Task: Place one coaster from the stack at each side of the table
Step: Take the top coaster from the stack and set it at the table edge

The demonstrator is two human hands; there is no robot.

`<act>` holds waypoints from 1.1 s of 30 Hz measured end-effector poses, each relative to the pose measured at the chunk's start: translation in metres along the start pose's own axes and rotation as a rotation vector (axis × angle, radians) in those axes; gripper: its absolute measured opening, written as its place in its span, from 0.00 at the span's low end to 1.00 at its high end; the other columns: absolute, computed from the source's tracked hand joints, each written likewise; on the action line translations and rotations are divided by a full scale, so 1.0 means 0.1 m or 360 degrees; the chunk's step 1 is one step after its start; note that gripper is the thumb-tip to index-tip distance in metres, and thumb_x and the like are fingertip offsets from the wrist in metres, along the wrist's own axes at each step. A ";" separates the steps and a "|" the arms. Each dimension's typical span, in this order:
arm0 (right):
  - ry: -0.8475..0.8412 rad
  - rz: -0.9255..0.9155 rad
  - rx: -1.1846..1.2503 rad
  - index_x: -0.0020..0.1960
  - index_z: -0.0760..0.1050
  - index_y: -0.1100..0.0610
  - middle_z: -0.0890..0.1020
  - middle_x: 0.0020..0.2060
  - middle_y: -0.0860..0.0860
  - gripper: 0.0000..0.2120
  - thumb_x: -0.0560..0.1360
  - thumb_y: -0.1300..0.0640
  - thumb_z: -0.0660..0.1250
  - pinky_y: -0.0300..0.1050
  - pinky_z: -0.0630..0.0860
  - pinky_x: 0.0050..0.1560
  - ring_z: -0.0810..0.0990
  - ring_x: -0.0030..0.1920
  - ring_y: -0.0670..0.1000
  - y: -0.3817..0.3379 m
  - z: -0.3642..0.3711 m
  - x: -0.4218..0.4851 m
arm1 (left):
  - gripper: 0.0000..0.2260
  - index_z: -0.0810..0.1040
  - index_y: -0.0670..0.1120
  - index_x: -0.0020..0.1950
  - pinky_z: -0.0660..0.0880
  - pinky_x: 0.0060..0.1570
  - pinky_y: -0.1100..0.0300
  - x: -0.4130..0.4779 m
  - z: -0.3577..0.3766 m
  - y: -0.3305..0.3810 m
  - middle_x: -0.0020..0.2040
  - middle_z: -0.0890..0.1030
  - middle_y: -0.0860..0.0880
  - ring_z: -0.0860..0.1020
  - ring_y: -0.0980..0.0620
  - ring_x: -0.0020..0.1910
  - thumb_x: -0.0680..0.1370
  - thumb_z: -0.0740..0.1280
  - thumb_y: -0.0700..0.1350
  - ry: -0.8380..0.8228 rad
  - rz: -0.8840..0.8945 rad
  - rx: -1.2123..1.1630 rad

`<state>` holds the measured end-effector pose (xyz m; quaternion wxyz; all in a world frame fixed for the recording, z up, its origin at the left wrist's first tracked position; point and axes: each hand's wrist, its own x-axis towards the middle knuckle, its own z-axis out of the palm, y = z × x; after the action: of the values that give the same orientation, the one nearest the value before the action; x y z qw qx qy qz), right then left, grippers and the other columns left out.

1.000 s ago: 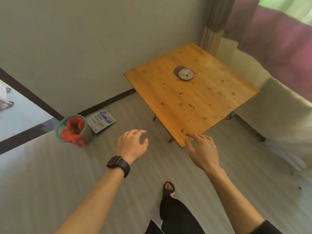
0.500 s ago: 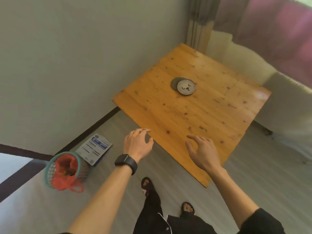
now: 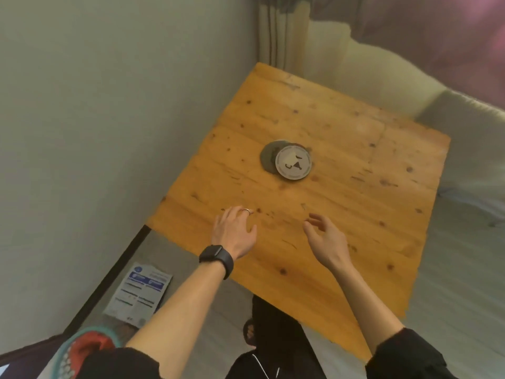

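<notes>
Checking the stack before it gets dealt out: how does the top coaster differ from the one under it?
The top coaster is pale with dark markings and fully visible; the lower coaster is plain dark grey, mostly covered. The top one sits offset to the right, so the lower one peeks out at the left. Both look round and flat.

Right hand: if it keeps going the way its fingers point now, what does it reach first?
Probably the coaster stack. The right hand is open and empty over the table, fingers aimed up-left at the stack, nothing lying between them. Its height above the wood is unclear.
</notes>
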<state>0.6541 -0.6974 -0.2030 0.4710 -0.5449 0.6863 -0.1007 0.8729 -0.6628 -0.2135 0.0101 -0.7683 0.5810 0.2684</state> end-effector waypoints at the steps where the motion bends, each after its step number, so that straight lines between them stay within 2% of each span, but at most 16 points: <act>1: 0.0003 0.0047 0.0040 0.71 0.72 0.50 0.79 0.64 0.47 0.21 0.81 0.43 0.62 0.46 0.74 0.53 0.77 0.62 0.51 -0.04 0.05 0.19 | 0.20 0.70 0.54 0.72 0.59 0.73 0.46 0.19 0.02 -0.03 0.75 0.66 0.50 0.60 0.49 0.76 0.80 0.59 0.55 -0.0033 0.0001 0.0022; 5: 0.0048 0.0274 0.0232 0.71 0.69 0.50 0.79 0.64 0.49 0.22 0.80 0.43 0.63 0.52 0.79 0.56 0.78 0.59 0.51 -0.17 0.25 0.87 | 0.22 0.66 0.55 0.74 0.55 0.75 0.43 0.85 0.09 -0.17 0.79 0.60 0.50 0.53 0.48 0.79 0.80 0.58 0.57 -0.0122 0.0025 0.0068; 7: 0.0083 0.0385 0.0293 0.74 0.65 0.51 0.77 0.62 0.48 0.25 0.80 0.43 0.63 0.50 0.79 0.50 0.77 0.58 0.52 -0.24 0.33 1.17 | 0.23 0.65 0.54 0.75 0.57 0.74 0.43 1.12 0.11 -0.25 0.79 0.58 0.49 0.54 0.47 0.78 0.80 0.58 0.57 -0.0143 0.0048 0.0071; 10: 0.0162 0.0503 0.0380 0.77 0.58 0.52 0.74 0.60 0.46 0.32 0.79 0.42 0.64 0.53 0.76 0.56 0.75 0.60 0.53 -0.32 0.48 1.55 | 0.25 0.62 0.54 0.77 0.61 0.73 0.43 1.47 0.15 -0.35 0.80 0.55 0.49 0.55 0.46 0.78 0.80 0.58 0.57 -0.0161 0.0117 0.0041; 12: 0.0303 0.0588 0.0433 0.77 0.57 0.54 0.74 0.62 0.48 0.36 0.77 0.41 0.66 0.55 0.74 0.63 0.74 0.64 0.54 -0.31 0.58 1.75 | 0.28 0.57 0.56 0.78 0.57 0.75 0.41 1.68 0.22 -0.42 0.81 0.51 0.48 0.51 0.45 0.79 0.80 0.57 0.59 -0.0159 0.0193 0.0129; 14: 0.0423 0.0681 0.0487 0.77 0.57 0.55 0.75 0.63 0.50 0.39 0.74 0.39 0.67 0.59 0.73 0.65 0.74 0.65 0.55 -0.29 0.67 1.90 | 0.30 0.50 0.60 0.79 0.49 0.75 0.38 1.84 0.32 -0.50 0.81 0.43 0.49 0.45 0.45 0.80 0.79 0.55 0.63 -0.0198 0.0243 0.0270; 17: 0.0557 0.0790 0.0497 0.74 0.60 0.54 0.76 0.64 0.52 0.39 0.72 0.36 0.68 0.59 0.75 0.62 0.76 0.63 0.56 -0.34 0.75 2.02 | 0.33 0.38 0.63 0.78 0.41 0.73 0.34 1.93 0.46 -0.65 0.79 0.32 0.51 0.35 0.46 0.78 0.78 0.48 0.68 -0.0250 0.0295 0.0412; 20: 0.0667 0.0848 0.0361 0.71 0.61 0.54 0.75 0.66 0.53 0.38 0.71 0.35 0.69 0.57 0.74 0.60 0.76 0.63 0.58 -0.41 0.84 2.07 | 0.32 0.29 0.63 0.75 0.38 0.73 0.33 1.92 0.59 -0.73 0.77 0.26 0.53 0.29 0.47 0.77 0.78 0.43 0.69 -0.0220 0.0326 0.0455; 22: 0.0711 0.0872 0.0292 0.70 0.62 0.55 0.75 0.67 0.53 0.36 0.72 0.38 0.71 0.54 0.72 0.57 0.76 0.64 0.59 -0.44 0.89 2.10 | 0.33 0.28 0.62 0.75 0.35 0.72 0.33 1.92 0.62 -0.75 0.76 0.25 0.53 0.28 0.47 0.76 0.78 0.43 0.69 -0.0216 0.0330 0.0439; 26: 0.0795 0.0895 0.0444 0.66 0.67 0.54 0.78 0.63 0.52 0.28 0.73 0.45 0.74 0.49 0.72 0.51 0.78 0.60 0.57 -0.48 0.92 2.15 | 0.33 0.27 0.62 0.74 0.34 0.72 0.34 1.94 0.59 -0.76 0.75 0.24 0.53 0.27 0.47 0.75 0.77 0.42 0.70 -0.0258 0.0332 0.0430; 30: 0.0869 0.0488 0.0553 0.57 0.74 0.52 0.80 0.50 0.49 0.14 0.75 0.50 0.71 0.47 0.72 0.46 0.79 0.53 0.53 -0.47 0.97 2.02 | 0.33 0.25 0.62 0.73 0.34 0.71 0.33 1.95 0.56 -0.73 0.74 0.22 0.52 0.25 0.46 0.74 0.77 0.41 0.70 -0.0357 0.0305 0.0475; 33: 0.0831 0.0226 0.0804 0.51 0.74 0.47 0.82 0.48 0.44 0.06 0.77 0.50 0.71 0.46 0.78 0.49 0.80 0.49 0.46 -0.47 0.96 1.72 | 0.33 0.26 0.63 0.73 0.34 0.71 0.33 1.95 0.55 -0.71 0.74 0.23 0.52 0.26 0.46 0.75 0.76 0.41 0.71 -0.0396 0.0292 0.0483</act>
<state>0.7635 -0.8245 -0.3163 0.4055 -0.3184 0.7731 -0.3696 0.9501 -0.7953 -0.3641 0.1727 -0.6628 0.6766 0.2703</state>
